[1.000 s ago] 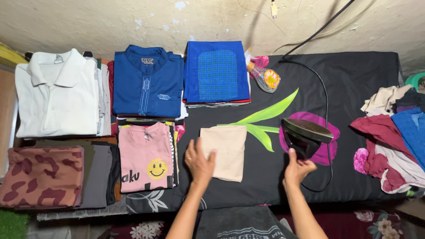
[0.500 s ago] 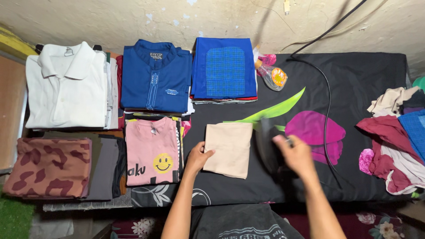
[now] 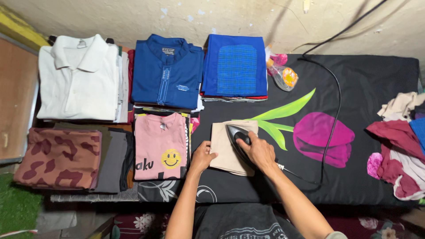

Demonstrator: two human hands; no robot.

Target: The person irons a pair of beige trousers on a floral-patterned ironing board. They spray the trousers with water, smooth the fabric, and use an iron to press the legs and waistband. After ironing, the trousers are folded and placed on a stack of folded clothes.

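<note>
Down at the near edge of the black flowered ironing mat, the right hand gripped a dark iron resting on a folded beige cloth, while the left hand pressed flat on the cloth's left edge, beside a folded pink T-shirt.

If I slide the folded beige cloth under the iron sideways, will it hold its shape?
Probably not: the beige cloth looks thin and floppy, so its layers would likely bunch. The left hand pins its edge, which suggests it slips on the black mat. It is probably light.
</note>
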